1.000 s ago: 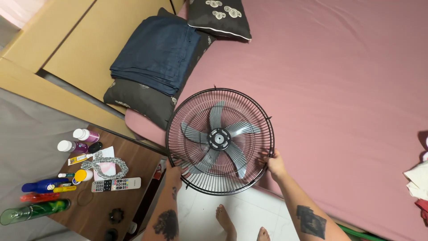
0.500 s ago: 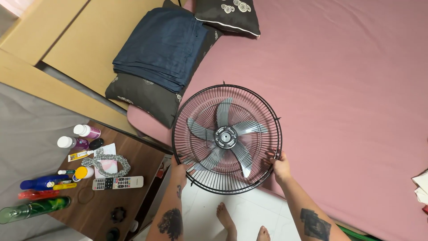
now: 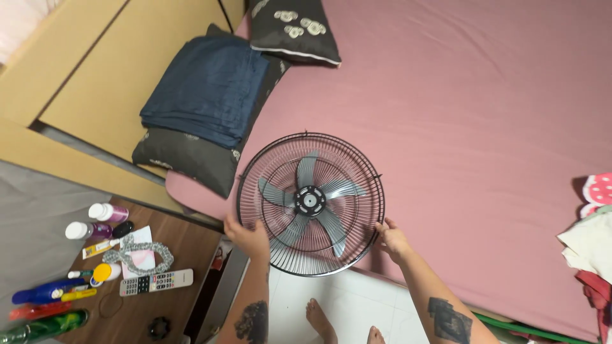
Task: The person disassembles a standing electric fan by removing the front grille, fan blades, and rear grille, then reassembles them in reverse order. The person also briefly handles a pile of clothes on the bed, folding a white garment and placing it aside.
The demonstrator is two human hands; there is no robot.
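Note:
A round black wire fan cage (image 3: 310, 202) with grey blades and a black hub lies face up at the near edge of a bed with a pink sheet (image 3: 459, 127). My left hand (image 3: 245, 237) grips the cage's lower left rim. At the lower right rim, my right hand (image 3: 393, 241) holds the wire. Both forearms reach up from the bottom of the view, and my bare feet (image 3: 338, 325) stand on white floor tiles below the fan.
A folded dark blue blanket (image 3: 207, 89) rests on dark pillows left of the fan; another dark pillow (image 3: 294, 28) lies at the top. A wooden bedside table (image 3: 127, 280) holds bottles, a remote and tubes. Clothes (image 3: 590, 255) pile at the right edge.
The fan cage has stayed in both hands while the view shifted; it now sits a little lower and more centred over the bed's edge.

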